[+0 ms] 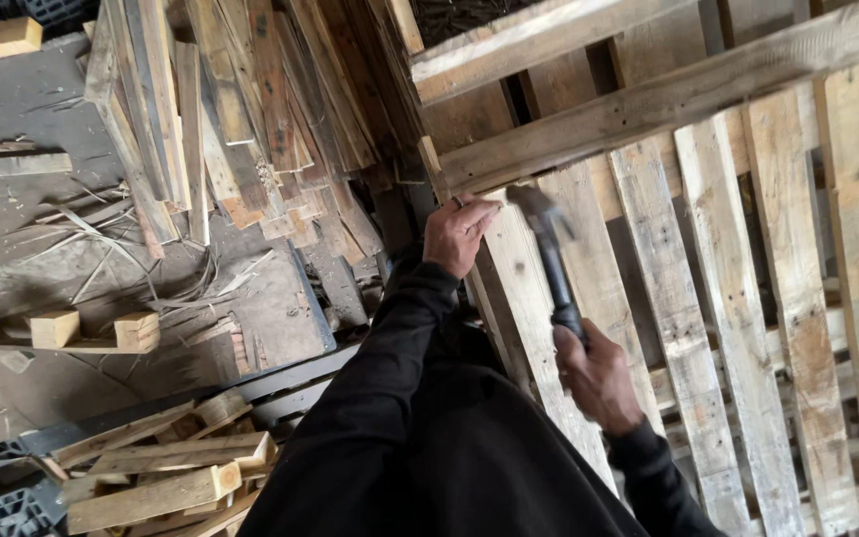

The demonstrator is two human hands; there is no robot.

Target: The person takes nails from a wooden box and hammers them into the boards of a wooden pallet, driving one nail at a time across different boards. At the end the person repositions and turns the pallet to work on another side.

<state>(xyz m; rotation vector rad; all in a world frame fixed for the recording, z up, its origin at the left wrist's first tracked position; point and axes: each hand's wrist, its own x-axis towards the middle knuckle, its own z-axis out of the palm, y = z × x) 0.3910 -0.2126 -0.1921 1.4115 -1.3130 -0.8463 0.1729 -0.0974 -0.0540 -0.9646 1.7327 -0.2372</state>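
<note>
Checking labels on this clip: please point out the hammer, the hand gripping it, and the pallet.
hammer (552,261), head view, on its dark handle.
right hand (597,373), head view, middle of the hand.
pallet (708,298), head view, on a bare slat.

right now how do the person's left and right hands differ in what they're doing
The left hand sits higher, fingertips pinched at the edge of a pallet slat; the right hand is lower, fist wrapped round the dark handle of a hammer. Both wear black sleeves and work at the same wooden pallet.

Pallet workshop: stacked boards (241,109), pallets (708,298)
</note>
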